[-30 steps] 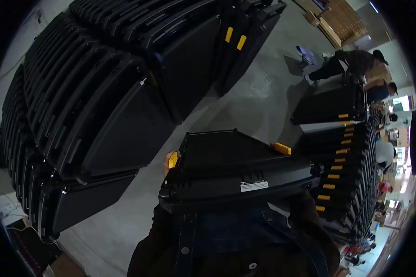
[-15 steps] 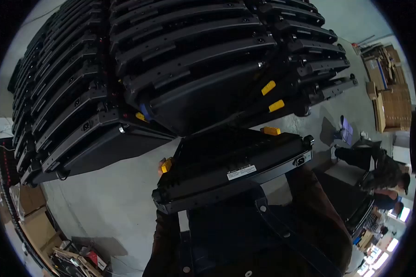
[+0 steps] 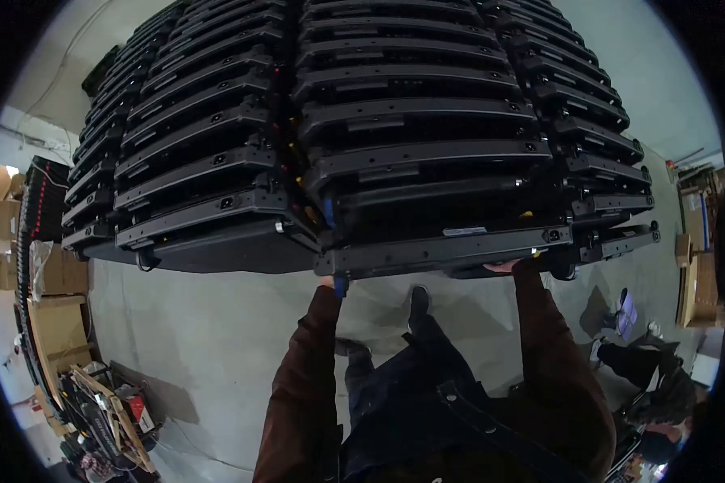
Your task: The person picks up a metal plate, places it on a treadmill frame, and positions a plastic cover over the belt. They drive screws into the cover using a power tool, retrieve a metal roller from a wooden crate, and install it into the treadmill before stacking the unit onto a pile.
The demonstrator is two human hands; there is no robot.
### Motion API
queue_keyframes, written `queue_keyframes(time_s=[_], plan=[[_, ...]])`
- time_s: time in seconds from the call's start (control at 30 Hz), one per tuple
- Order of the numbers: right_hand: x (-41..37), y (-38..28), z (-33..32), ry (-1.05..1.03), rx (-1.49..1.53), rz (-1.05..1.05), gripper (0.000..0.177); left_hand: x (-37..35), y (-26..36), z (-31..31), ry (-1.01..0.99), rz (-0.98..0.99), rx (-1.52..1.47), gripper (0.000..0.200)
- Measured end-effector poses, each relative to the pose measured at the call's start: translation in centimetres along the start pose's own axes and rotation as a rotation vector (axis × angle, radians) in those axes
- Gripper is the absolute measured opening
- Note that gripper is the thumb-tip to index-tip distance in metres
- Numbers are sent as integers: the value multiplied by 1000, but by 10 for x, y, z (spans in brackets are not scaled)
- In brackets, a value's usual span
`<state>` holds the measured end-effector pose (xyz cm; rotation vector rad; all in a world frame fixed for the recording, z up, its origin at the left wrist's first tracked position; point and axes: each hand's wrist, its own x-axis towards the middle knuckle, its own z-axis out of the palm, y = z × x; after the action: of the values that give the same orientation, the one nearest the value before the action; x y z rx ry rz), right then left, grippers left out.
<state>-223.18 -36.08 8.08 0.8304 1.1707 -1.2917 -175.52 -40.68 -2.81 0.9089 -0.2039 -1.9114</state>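
A flat black panel unit (image 3: 451,251) with a power socket at its right end and a white label on top lies across the front of the stacked rows. My left hand (image 3: 327,282) grips its left end, beside a small blue piece (image 3: 341,287). Under the right part of the same unit, my right hand (image 3: 503,266) is closed on the lower edge, the fingers partly hidden. Directly behind and above it rise rows of similar black units (image 3: 427,153), stacked closely.
More stacked units (image 3: 193,221) stand at left. A person (image 3: 632,362) is at the lower right, near a purple object (image 3: 624,314) on the floor (image 3: 242,338). Cardboard boxes (image 3: 60,270) and wooden scraps (image 3: 113,410) lie along the left side.
The held unit has gone forward from against my body to the front of the stack. My arms are now stretched out, and the floor and my feet have come into view.
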Motion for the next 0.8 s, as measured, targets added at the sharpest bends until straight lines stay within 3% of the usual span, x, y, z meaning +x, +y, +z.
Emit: queue_keyframes(time_s=[0.03, 0.07, 0.13, 0.17, 0.2, 0.23, 0.27, 0.3, 0.33, 0.37, 0.4, 0.43, 0.5, 0.6, 0.73, 0.8], plan=[[3, 4, -2, 27, -27, -20, 73, 4, 0, -2, 259, -198, 86, 65], [30, 2, -14, 27, -59, -103, 72, 8, -2, 1, 247, -197, 68, 65], [67, 3, -36, 36, -147, -338, 70, 4, 3, 5, 524, -224, 394, 64], [52, 22, -44, 26, -371, -474, 61, -17, 7, -11, 412, -245, 454, 61], [50, 36, -60, 76, -579, -466, 58, -43, 12, -31, 393, -250, 440, 61], [56, 55, -79, 130, -785, -450, 55, -71, 15, -53, 214, -264, 482, 60], [63, 84, -103, 111, -937, -493, 42, -105, 17, -79, 40, -278, 518, 58], [80, 121, -130, 111, -1156, -525, 35, -133, 12, -117, 30, -340, 447, 56], [69, 165, -135, 133, -1041, -303, 29, -163, 8, -155, 23, -403, 379, 54], [86, 206, -156, 114, -1159, -236, 27, -192, 3, -195, 62, -443, 270, 52], [35, 269, -139, 147, -1319, -101, 30, -224, -11, -240, 193, -454, 113, 51], [32, 316, -144, 118, -1299, 68, 33, -255, -24, -285, 331, -436, -39, 50], [22, 410, -130, 136, -1633, 8, 32, -323, -29, -371, 592, -381, -207, 46], [53, 514, -96, 30, -1904, 48, 27, -427, 1, -477, 922, -334, -144, 39], [89, 627, 2, 2, -2167, 113, 20, -539, 40, -564, 1240, -405, 30, 31], [108, 690, 78, 26, -2281, 111, 17, -561, 61, -580, 1285, -344, -102, 27]])
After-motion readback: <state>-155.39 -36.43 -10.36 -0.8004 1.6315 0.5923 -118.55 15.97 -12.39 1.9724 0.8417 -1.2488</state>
